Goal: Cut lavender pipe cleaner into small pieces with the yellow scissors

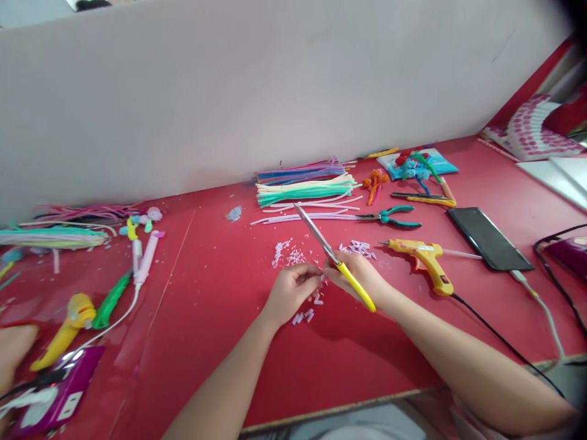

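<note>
My right hand (360,276) is closed around yellow-handled scissors (356,286), whose blades point up and left, away from me. Close beside it, my left hand (293,292) is pinched, with a small lilac bit at its fingertips, apparently a cut piece of pipe cleaner (323,277). The fingertips of both hands nearly meet there, and my right fingers are partly hidden. Short lilac pieces (303,316) lie below my hands, and a pile of similar pieces (358,247) sits behind my right hand. Fine lilac clippings (293,253) are scattered beyond my left hand.
Behind are bundled pipe cleaners (307,190) and teal-handled pliers (389,216). To the right lie a yellow glue gun (424,256) with its cord and a phone (490,238). On the left are a pink glue gun (147,260), a purple power strip (68,391) and another person's arm (16,351).
</note>
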The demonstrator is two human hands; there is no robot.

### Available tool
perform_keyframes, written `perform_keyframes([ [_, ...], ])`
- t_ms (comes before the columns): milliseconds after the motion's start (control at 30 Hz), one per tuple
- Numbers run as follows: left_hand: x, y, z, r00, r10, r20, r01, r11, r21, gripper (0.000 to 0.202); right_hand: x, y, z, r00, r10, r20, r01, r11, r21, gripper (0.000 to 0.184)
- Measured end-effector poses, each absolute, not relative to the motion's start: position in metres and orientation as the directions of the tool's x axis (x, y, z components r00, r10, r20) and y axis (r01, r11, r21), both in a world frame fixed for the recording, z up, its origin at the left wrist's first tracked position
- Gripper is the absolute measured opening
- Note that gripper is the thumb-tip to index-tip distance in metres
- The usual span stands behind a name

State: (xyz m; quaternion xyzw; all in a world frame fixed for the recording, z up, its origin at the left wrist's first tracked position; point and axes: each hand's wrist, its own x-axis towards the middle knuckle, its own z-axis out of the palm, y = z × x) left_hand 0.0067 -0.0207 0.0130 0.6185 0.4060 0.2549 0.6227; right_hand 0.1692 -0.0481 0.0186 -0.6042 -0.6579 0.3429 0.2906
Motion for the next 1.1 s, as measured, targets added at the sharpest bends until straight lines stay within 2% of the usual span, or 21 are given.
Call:
perform_keyframes([
  [133,0.008,-0.019,0.014,0.602,0.75,-0.274,0.088,0.279,0.956,0.023,0.168,-0.048,0.017,-0.154,0.988,0.003,0.546,0.088,-0.833,0.013],
  [233,0.009,-0.02,0.014,0.607,0.745,-0.276,0.069,0.297,0.952,0.022,0.165,-0.049,0.016,-0.116,0.993,0.025,0.574,0.087,-0.814,0.014],
  [333,0.008,-0.019,0.014,0.58,0.776,-0.246,0.109,0.226,0.968,0.02,0.167,-0.049,0.018,-0.034,0.998,0.059,0.602,0.068,-0.796,0.016],
  [433,0.003,-0.015,0.013,0.498,0.855,-0.145,0.26,0.012,0.965,0.019,0.181,-0.046,0.02,0.065,0.997,0.044,0.649,-0.009,-0.761,0.019],
  [533,-0.004,-0.008,0.01,0.386,0.922,0.036,0.457,-0.225,0.861,0.027,0.2,-0.039,0.018,0.162,0.986,-0.046,0.763,-0.155,-0.628,0.023],
  [633,-0.008,-0.001,0.006,0.337,0.928,0.161,0.562,-0.335,0.756,0.03,0.212,-0.032,0.014,0.205,0.971,-0.124,0.869,-0.239,-0.433,0.026],
  [700,-0.009,0.001,0.004,0.317,0.928,0.197,0.595,-0.356,0.721,0.018,0.214,-0.029,0.014,0.234,0.962,-0.141,0.911,-0.267,-0.313,0.026],
  [733,-0.009,0.002,0.004,0.31,0.929,0.202,0.602,-0.356,0.714,0.008,0.214,-0.029,0.014,0.243,0.961,-0.135,0.921,-0.272,-0.28,0.027],
  [767,-0.009,0.001,0.004,0.314,0.928,0.199,0.603,-0.356,0.714,0.006,0.212,-0.029,0.014,0.244,0.962,-0.125,0.925,-0.27,-0.268,0.027],
  [833,-0.009,-0.001,0.007,0.388,0.907,0.162,0.582,-0.377,0.72,0.015,0.209,-0.03,0.015,0.233,0.967,-0.101,0.924,-0.252,-0.288,0.027],
  [933,-0.008,-0.007,0.015,0.589,0.805,0.07,0.542,-0.457,0.705,0.009,0.205,-0.032,0.017,0.209,0.975,-0.075,0.927,-0.222,-0.303,0.028],
  [1100,-0.005,-0.019,0.02,0.738,0.675,-0.031,0.566,-0.593,0.573,0.005,0.197,-0.034,0.015,0.168,0.981,-0.094,0.94,-0.188,-0.286,0.027],
])
